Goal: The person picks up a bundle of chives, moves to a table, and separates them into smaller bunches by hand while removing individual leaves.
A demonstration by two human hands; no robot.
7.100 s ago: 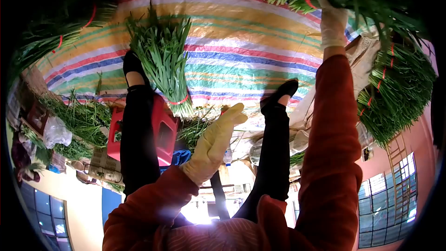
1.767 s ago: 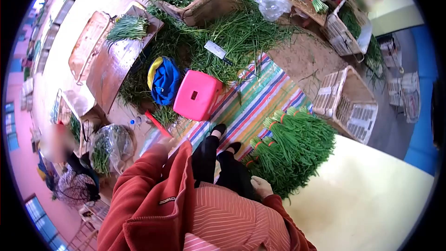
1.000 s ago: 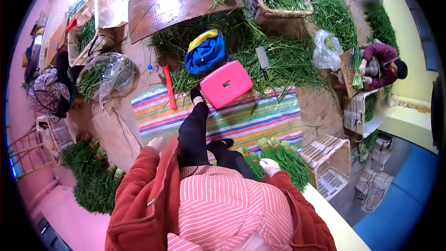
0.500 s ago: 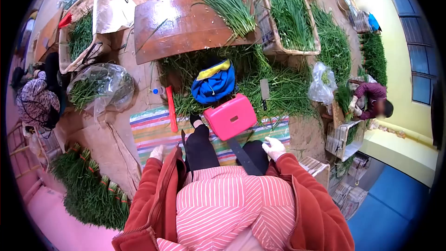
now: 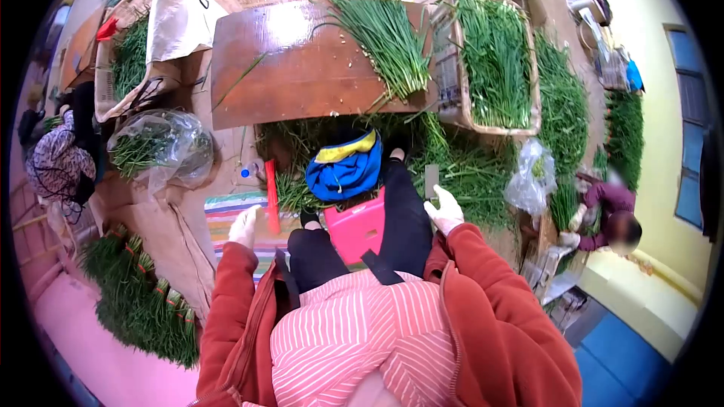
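Both my hands wear pale gloves. My left hand is raised over the striped mat, near a long red strip, its fingers stretched out and nothing in them. My right hand is in front of my right thigh, thumb and fingers apart. Just past its fingertips is a cleaver blade; the hand covers the handle, and no grip on it shows. Between my legs stands a pink plastic stool, partly hidden by my right leg. A blue and yellow cloth bundle lies beyond it.
A brown table carries long green chives. Right of it stands a crate full of chives. Loose greens cover the floor. Tied bundles lie at left. Co-workers sit at far left and right.
Both hands have risen forward from beside my thighs. My right leg now stretches forward, past the stool, which sits between my legs. The view has tilted, so the table appears lower.
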